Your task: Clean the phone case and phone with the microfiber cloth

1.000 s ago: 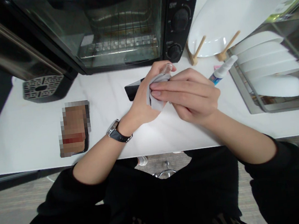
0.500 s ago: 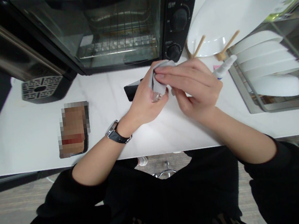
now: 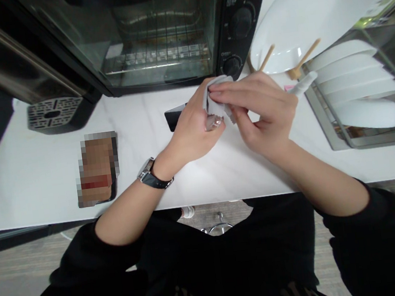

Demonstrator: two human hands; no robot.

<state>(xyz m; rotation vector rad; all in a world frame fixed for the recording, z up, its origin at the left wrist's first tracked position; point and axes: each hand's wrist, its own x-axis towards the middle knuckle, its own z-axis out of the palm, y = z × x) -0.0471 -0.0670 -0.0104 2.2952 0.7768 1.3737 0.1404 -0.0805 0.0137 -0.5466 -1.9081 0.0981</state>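
Both hands (image 3: 229, 115) w/ grey cloth (image 3: 217, 98)

Phone (image 3: 96, 169) pixelated; small object (image 3: 213, 122) mostly hidden by cloth (image 3: 217, 98), hands.

The cloth (image 3: 217, 98) is pale grey. The worktop (image 3: 41, 167) is white with faint marbling. The toaster oven (image 3: 154, 28) is black with a red lamp, the plates (image 3: 355, 80) white, the watch strap (image 3: 156, 182) black, the sleeves (image 3: 77, 258) black.
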